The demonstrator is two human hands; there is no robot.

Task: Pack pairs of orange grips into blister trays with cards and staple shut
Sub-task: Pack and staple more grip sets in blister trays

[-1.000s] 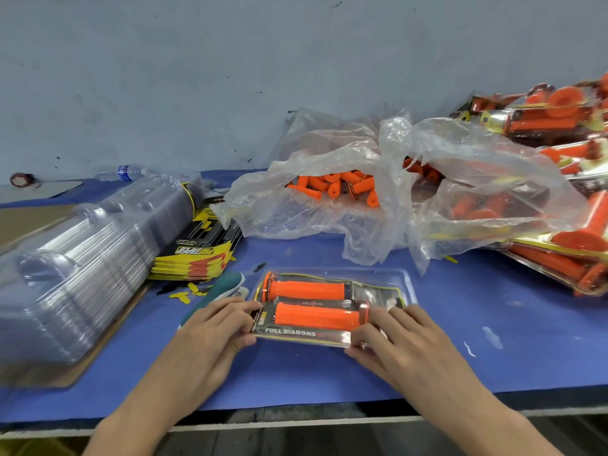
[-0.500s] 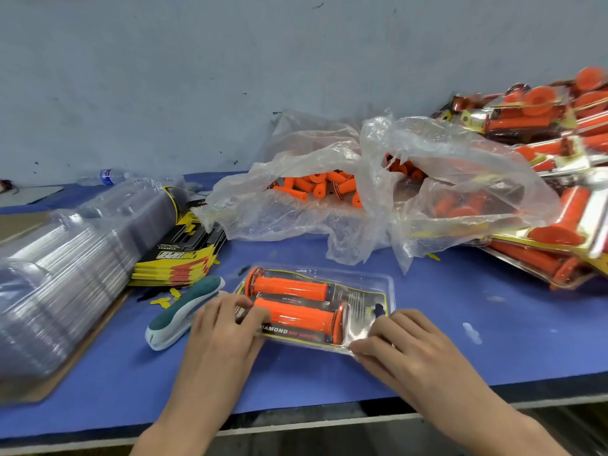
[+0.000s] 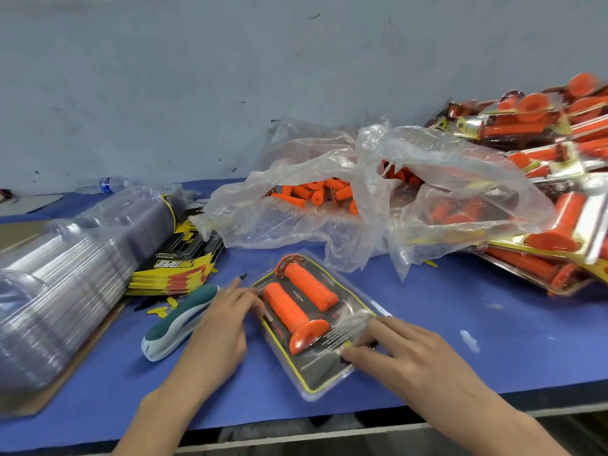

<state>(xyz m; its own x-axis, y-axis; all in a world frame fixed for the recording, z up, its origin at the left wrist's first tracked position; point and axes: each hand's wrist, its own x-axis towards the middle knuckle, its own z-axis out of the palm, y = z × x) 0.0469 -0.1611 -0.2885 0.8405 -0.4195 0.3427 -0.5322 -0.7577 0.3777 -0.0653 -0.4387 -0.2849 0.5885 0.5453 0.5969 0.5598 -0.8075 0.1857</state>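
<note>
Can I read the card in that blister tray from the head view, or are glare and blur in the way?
Head view: glare streaks the clear film of the blister tray ahead of the right hand; small print on the card is too soft to read; fingertips of the left hand are motion-blurred; the stack of empty trays smears at left; lighting is even, shadows soft.

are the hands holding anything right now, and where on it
Nothing is gripped, as far as it shows. The left hand touches the blister pack at its left edge; the right hand presses straight fingers on its right edge.
</note>
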